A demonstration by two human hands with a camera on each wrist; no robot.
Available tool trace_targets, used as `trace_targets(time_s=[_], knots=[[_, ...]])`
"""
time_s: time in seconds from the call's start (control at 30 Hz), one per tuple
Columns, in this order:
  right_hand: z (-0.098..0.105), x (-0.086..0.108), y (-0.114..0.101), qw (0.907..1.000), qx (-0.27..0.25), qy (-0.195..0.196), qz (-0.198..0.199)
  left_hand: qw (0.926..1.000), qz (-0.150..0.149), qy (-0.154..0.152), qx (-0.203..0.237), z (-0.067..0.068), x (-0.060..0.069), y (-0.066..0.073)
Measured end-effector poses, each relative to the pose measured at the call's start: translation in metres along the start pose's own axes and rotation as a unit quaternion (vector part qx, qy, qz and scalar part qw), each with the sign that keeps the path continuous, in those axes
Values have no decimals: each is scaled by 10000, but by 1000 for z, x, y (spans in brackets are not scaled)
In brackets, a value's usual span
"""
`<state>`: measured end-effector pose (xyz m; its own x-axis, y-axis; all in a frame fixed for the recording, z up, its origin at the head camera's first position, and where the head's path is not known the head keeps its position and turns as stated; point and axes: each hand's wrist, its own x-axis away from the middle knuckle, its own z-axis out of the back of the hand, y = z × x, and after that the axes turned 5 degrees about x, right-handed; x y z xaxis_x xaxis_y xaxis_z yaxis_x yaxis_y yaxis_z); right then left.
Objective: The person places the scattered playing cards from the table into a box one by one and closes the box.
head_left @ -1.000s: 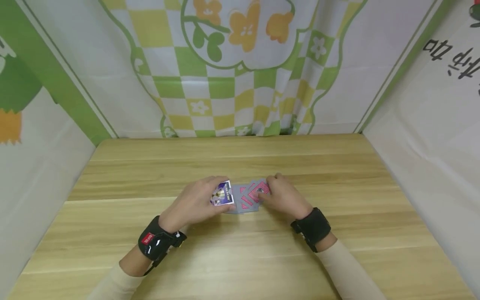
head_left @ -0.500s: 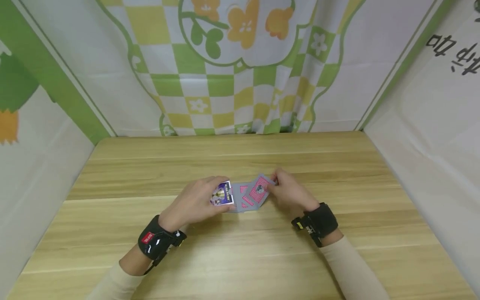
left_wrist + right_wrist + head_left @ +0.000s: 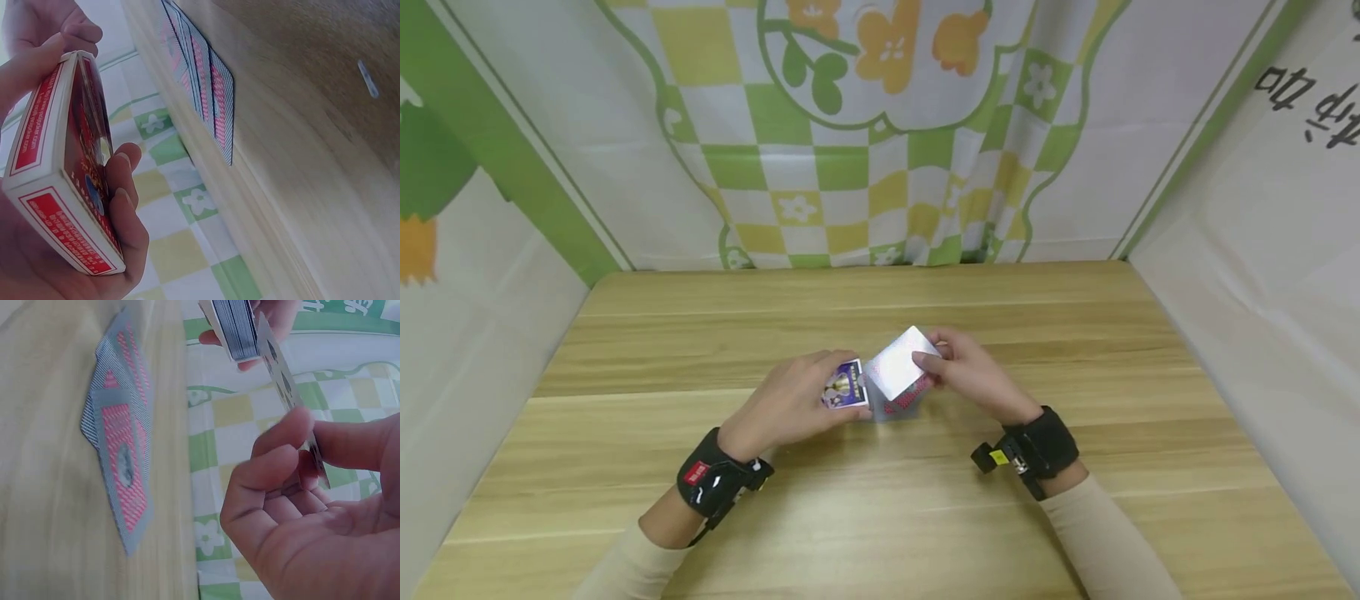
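Observation:
In my left hand (image 3: 793, 402) I grip a card box (image 3: 69, 169), red and white on the sides shown in the left wrist view. The edges of a stack of cards (image 3: 235, 328) show at its end in the right wrist view. My right hand (image 3: 981, 379) pinches one playing card (image 3: 895, 364) between thumb and fingers, close to the box. Its upper side glares white in the head view; dark marks show on the underside. Below, several playing cards (image 3: 125, 456) with pink and grey backs lie overlapping on the table, partly hidden by the held card.
The wooden table (image 3: 865, 517) stretches around both hands. Behind it hangs a green and yellow checked curtain (image 3: 880, 192). White wall panels stand on the left and right. Both wrists wear black straps (image 3: 1041, 450) with small cameras.
My right hand has pinched a single card and drawn it up near the box, tilting it so that it now glares. My left hand and the box have barely moved.

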<state>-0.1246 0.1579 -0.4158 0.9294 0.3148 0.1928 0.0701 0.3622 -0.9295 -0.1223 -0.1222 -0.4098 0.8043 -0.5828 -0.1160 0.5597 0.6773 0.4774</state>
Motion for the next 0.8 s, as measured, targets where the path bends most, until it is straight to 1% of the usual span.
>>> trace_targets(time_s=[0.13,0.23,0.37,0.43,0.53,0.6,0.63,0.7,0.73,0.8], knots=[[-2,0,0,9999,102,-33,-57,10000,-13,-38,19,0,0,0],[-7,-3,0,9998,138,-87,-61,9998,-52,-105,138,-1,-1,1],[-17,-4,-1,9997,-30,240,-87,9991,-62,-120,390,-1,-1,2],[-23,-3,-3,9989,-172,441,-69,9988,-9,-84,489,-1,-1,2],[-35,-1,-6,9974,-225,684,32,9984,117,-2,553,-1,0,2],[-46,2,-8,9966,-158,782,192,9984,155,53,540,-1,0,2],[-52,3,-10,9964,30,778,332,9985,149,76,529,-1,0,1],[-62,8,-14,9936,681,493,749,9989,48,108,454,-2,0,0],[-67,10,-15,9891,1084,301,949,9990,6,115,434,-2,0,0],[-73,14,-17,9745,1806,-147,1320,9993,-70,111,362,-3,0,-1]])
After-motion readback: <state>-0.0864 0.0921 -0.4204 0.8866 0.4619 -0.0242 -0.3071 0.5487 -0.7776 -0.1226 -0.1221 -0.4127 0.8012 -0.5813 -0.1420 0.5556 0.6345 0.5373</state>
